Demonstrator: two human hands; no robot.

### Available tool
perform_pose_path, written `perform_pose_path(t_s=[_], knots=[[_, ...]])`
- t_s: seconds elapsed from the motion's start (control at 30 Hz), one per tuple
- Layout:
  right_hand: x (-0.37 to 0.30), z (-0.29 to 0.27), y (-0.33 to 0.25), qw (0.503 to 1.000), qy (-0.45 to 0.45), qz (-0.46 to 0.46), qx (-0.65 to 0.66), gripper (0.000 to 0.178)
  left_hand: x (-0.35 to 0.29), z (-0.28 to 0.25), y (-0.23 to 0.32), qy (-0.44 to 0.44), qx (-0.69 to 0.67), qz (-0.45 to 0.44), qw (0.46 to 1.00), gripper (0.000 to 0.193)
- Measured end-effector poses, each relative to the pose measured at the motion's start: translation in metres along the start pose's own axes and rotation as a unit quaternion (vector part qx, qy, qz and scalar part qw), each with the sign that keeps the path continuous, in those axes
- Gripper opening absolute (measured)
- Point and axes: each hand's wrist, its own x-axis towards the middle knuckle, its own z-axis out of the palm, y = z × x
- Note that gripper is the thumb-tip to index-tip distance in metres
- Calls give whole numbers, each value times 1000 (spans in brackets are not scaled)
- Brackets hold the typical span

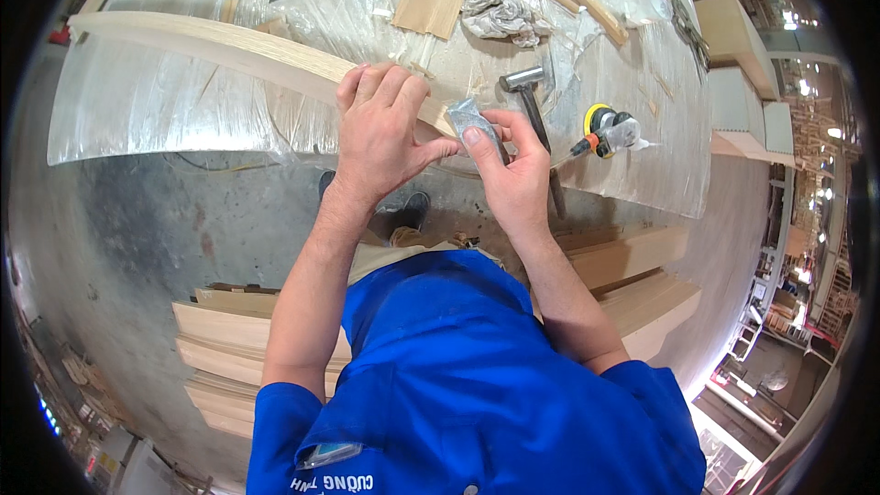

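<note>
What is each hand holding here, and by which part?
Left hand: a long wooden board, gripped near its right end. Right hand: a small grey block, lower part pinched between thumb and fingers.

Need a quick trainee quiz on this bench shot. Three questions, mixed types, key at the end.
1. Which hand holds the gray pad?
2. True or false: the sander lies to the right of the hammer in this view.
3. Fill in: the left hand is on a long, pale wooden ____.

Key:
1. The right hand.
2. True.
3. board
</note>
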Motion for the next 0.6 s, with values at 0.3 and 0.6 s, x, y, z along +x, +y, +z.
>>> perform_pose_path(t_s=[0.3, 0.6], knots=[[11, -3, 5, 997, -4, -46, -60, 31, 6, 2, 0, 6, 7, -3, 1000, 72], [-9, -19, 4, 1000, 16, -19, -12, 44, 6, 3, 1, 0, 5, -6, 1000, 77]])
